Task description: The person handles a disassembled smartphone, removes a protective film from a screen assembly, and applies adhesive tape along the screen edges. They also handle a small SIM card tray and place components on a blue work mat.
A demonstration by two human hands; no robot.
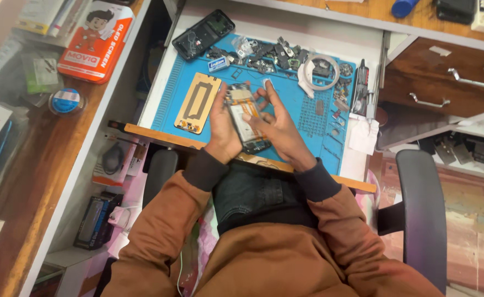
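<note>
An opened phone body (pixel 243 116) with its insides and orange ribbon cables showing is held over a blue work mat (pixel 308 129). My left hand (pixel 221 127) grips its left side from below. My right hand (pixel 273 118) rests on its right side, the fingers spread over the exposed parts and one fingertip raised. Left of my hands a detached phone screen panel (pixel 198 102) with a gold back lies flat on the mat.
A black phone back cover (pixel 203 34) lies at the mat's far edge beside several small parts (pixel 275 54) and a roll of clear tape (pixel 321 71). A dark glue tube (pixel 361 85) sits at the right. Wooden drawers (pixel 445 77) stand right; an orange box (pixel 94 39) lies left.
</note>
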